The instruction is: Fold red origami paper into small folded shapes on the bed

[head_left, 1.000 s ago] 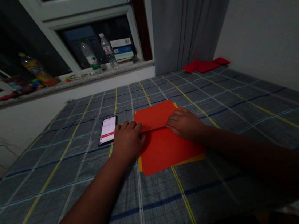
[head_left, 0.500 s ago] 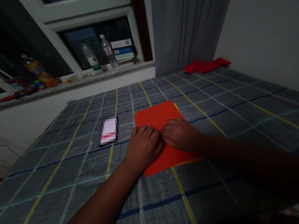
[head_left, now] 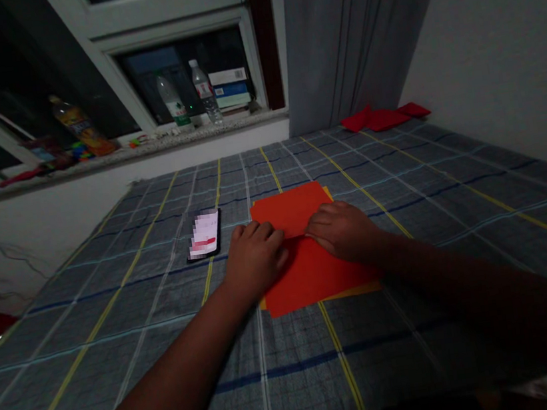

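Note:
A red paper sheet (head_left: 313, 274) lies on the plaid bedspread (head_left: 400, 175), its far part folded toward me over the near part. A yellow sheet (head_left: 353, 291) peeks out under it. My left hand (head_left: 255, 258) rests with curled fingers on the left end of the fold's edge. My right hand (head_left: 340, 230) presses with bent fingers on the right part of the same edge. A small gap of red paper shows between the two hands.
A phone (head_left: 204, 234) with a lit screen lies just left of the paper. Red cloth pieces (head_left: 383, 116) sit at the far right by the curtain (head_left: 346, 34). Bottles (head_left: 203, 93) and books (head_left: 231, 89) stand on the windowsill.
A second ago my hands were apart on the fold, then they met at its middle. Now they have moved a little apart again along the edge.

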Motion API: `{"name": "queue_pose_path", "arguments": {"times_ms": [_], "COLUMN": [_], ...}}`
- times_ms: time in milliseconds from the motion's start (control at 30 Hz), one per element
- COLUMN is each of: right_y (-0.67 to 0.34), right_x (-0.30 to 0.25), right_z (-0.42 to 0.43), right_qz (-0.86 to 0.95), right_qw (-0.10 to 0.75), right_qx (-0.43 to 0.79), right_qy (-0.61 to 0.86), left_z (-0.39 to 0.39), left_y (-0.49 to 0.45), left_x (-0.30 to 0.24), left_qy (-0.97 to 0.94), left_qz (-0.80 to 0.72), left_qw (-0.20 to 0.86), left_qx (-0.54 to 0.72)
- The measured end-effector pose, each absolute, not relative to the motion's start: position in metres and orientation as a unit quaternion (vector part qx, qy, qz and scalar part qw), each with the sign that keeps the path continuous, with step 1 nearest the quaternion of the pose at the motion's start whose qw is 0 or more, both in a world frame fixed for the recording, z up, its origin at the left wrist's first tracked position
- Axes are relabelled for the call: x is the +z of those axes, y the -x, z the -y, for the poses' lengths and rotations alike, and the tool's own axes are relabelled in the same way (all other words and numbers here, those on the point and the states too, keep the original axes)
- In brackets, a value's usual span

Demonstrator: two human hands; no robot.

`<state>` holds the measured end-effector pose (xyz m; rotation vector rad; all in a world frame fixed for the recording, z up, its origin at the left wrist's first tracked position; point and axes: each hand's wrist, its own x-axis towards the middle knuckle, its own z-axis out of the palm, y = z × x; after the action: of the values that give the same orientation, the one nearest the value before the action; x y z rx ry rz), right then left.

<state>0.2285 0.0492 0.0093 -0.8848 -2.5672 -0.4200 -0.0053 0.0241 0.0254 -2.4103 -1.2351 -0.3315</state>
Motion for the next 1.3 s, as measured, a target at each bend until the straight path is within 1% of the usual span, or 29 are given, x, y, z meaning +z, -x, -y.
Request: {"name": "queue_pose_path", "arguments": {"times_ms": [67, 267, 333, 433, 533, 633, 833, 1300], "right_y": [-0.239, -0.261, -0.258, -0.245, -0.228, -0.215, -0.204, -0.214], "right_x": [0.012, 0.022, 0.023, 0.022, 0.018, 0.012, 0.002, 0.0], "right_z": [-0.057, -0.077, -0.076, -0.065, -0.051, -0.042, -0.036, -0.041], "right_qz": [0.916, 0.902, 0.902, 0.909, 0.918, 0.92, 0.913, 0.91], "right_qw": [0.191, 0.136, 0.122, 0.115, 0.126, 0.144, 0.188, 0.216], "right_qx": [-0.142, -0.14, -0.14, -0.134, -0.136, -0.138, -0.124, -0.135], "right_qy": [0.323, 0.384, 0.389, 0.377, 0.352, 0.338, 0.339, 0.327], "left_z": [-0.031, -0.044, -0.04, -0.027, -0.017, -0.014, -0.014, -0.017], "left_y": [0.014, 0.029, 0.023, 0.006, -0.008, -0.013, -0.014, -0.009], "left_x": [0.024, 0.023, 0.025, 0.027, 0.024, 0.021, 0.02, 0.024], "left_qy": [0.856, 0.829, 0.831, 0.86, 0.884, 0.891, 0.888, 0.866], "left_qz": [0.466, 0.522, 0.513, 0.459, 0.411, 0.399, 0.409, 0.447], "left_qw": [0.201, 0.187, 0.193, 0.191, 0.186, 0.177, 0.17, 0.183], "left_qx": [-0.103, -0.077, -0.093, -0.117, -0.123, -0.124, -0.122, -0.127]}}
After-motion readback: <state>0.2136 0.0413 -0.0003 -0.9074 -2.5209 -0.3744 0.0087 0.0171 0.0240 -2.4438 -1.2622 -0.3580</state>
